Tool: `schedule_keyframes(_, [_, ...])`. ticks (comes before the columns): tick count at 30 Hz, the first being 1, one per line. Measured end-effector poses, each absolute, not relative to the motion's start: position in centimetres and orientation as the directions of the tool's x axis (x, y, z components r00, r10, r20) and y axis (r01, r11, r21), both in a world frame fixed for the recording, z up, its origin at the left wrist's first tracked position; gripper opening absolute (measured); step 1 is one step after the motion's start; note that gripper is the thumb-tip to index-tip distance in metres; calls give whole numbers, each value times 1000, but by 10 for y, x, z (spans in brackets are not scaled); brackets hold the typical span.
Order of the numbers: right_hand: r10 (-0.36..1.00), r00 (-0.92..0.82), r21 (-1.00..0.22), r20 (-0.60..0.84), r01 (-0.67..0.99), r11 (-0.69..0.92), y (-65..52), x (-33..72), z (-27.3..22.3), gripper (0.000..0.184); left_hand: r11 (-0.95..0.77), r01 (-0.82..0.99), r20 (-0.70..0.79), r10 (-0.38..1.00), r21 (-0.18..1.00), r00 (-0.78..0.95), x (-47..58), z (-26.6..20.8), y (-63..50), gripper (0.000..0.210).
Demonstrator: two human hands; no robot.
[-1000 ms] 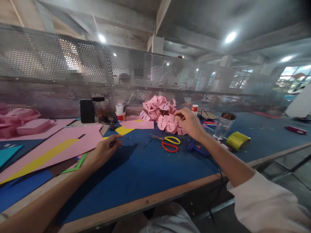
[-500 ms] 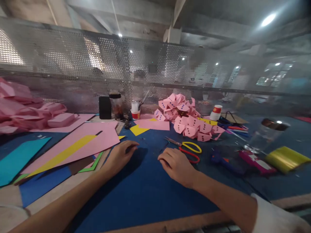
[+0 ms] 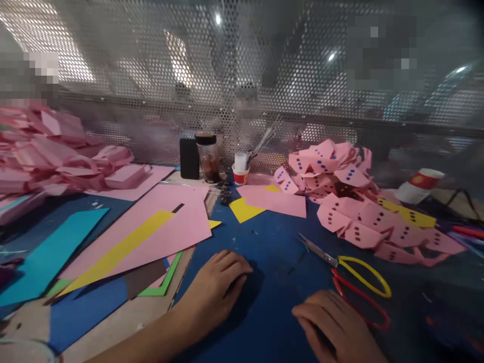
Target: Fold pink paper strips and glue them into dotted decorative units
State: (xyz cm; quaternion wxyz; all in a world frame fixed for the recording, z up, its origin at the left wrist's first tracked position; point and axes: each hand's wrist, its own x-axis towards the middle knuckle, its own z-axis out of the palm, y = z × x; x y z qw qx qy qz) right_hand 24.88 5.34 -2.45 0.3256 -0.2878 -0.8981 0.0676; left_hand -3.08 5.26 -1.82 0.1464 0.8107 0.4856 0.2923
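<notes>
My left hand (image 3: 217,287) rests on the blue table surface (image 3: 264,272), its fingers loosely bent with the thumb apart and no object in them. Lower right, my right hand (image 3: 336,322) lies on the same surface, fingers loosely bent and nothing visible in it. Right behind it are scissors (image 3: 333,261) with one yellow and one red handle loop; the hand partly overlaps the red loop in view. Large pink paper sheets (image 3: 189,212) with a yellow strip (image 3: 124,247) across them lie left of my left hand. Beyond both hands are a smaller pink sheet (image 3: 283,202) and yellow paper (image 3: 244,210).
Folded pink paper pieces with dark dots (image 3: 333,166) are heaped at back right, near a tipped paper cup (image 3: 419,185). Plain pink paper shapes (image 3: 68,146) pile up at left. A jar (image 3: 207,159) and black box (image 3: 189,159) stand before the perforated metal screen (image 3: 151,65).
The view has tilted down and turned left, so the things on the table appear larger and farther right. Both hands still rest on the table, holding nothing visible.
</notes>
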Motion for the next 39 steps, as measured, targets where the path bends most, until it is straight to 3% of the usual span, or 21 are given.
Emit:
schedule_keyframes(7, [596, -632, -383, 495, 457, 802, 52, 248, -26, 23, -477, 727, 340, 875, 494, 344, -33, -21, 53, 25])
schedule_keyframes(12, [576, -603, -360, 552, 450, 817, 47, 250, -20, 21, -478, 801, 415, 851, 359, 322, -32, -16, 55, 25])
schedule_keyframes(20, [588, -589, -356, 554, 471, 807, 49, 248, -9, 15, -203, 962, 482, 871, 183, 92, -54, -21, 71, 46])
schedule_keyframes(26, [601, -578, -369, 551, 477, 797, 57, 251, -13, 16, -28, 991, 425, 905, 130, -30, -71, -29, 83, 62])
schedule_keyframes(31, [596, -588, -373, 547, 466, 802, 58, 249, -16, 15, 10, 994, 312, 949, 108, -44, -75, -19, 83, 52])
schedule_keyframes(39, [603, -608, -383, 517, 465, 798, 59, 249, -17, 15, 69, 993, 289, 953, 93, -93, -88, -9, 87, 40])
